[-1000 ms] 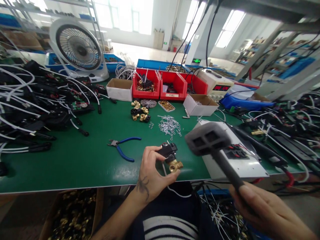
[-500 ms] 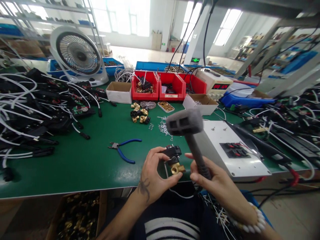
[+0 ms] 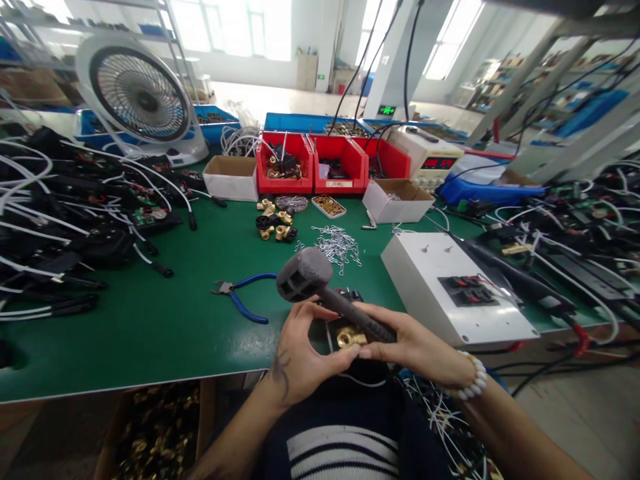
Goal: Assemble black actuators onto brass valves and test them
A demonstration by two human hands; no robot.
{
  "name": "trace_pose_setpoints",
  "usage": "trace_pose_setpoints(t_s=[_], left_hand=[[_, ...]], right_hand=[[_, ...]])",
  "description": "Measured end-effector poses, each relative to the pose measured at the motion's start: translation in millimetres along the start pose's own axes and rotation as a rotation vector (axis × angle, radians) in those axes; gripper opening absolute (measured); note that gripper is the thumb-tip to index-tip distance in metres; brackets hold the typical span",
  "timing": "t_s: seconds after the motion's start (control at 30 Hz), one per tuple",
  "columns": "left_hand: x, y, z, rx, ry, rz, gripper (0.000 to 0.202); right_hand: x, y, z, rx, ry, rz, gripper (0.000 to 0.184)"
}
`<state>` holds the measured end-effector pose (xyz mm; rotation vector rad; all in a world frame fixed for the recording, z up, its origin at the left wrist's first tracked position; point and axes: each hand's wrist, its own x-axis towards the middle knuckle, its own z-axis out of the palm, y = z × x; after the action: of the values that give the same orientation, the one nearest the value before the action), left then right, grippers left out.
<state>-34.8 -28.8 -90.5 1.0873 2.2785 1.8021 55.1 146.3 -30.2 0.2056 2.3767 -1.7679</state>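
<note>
The left hand point(image 3: 300, 347) pinches a valve point(image 3: 350, 337) between thumb and curled fingers, just over the near edge of the table point(image 3: 150, 333). This grip seems meant to keep the brass end facing out and steady. The right hand point(image 3: 415, 343) is closed around the handle of a mallet point(image 3: 305, 275), gripping low on the shaft with its fingertips against the valve. The grey head sticks out at 10 o'clock, above the left hand, probably parked there so both hands can work the valve. Pliers point(image 3: 245, 300) lie at 10 o'clock from the left hand, loose clips point(image 3: 337, 241) at 12, and a white box point(image 3: 450, 287) at 2 o'clock from the right hand, all within easy reach.
</note>
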Motion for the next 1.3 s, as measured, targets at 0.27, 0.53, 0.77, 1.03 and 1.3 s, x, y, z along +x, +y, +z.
trace_pose_setpoints(t_s=[0.27,0.53,0.77,1.03,1.3], left_hand=[[2,2,-1.1,-0.001,-0.007,0.023,0.032],[1,3,4.0,-0.047,0.032,0.095,0.033],[1,3,7.7,-0.018,0.091,0.13,0.034],[0,2,8.6,0.02,0.105,0.149,0.035],[1,2,8.3,0.013,0.118,0.122,0.035]], right_hand=[[1,4,-1,-0.005,0.016,0.002,0.057],[-46,-3,21,0.051,0.517,-0.03,0.026],[-99,16,23,-0.293,0.518,0.156,0.035],[-106,8,20,-0.199,0.582,0.251,0.051],[-103,2,17,-0.192,0.552,0.25,0.053]])
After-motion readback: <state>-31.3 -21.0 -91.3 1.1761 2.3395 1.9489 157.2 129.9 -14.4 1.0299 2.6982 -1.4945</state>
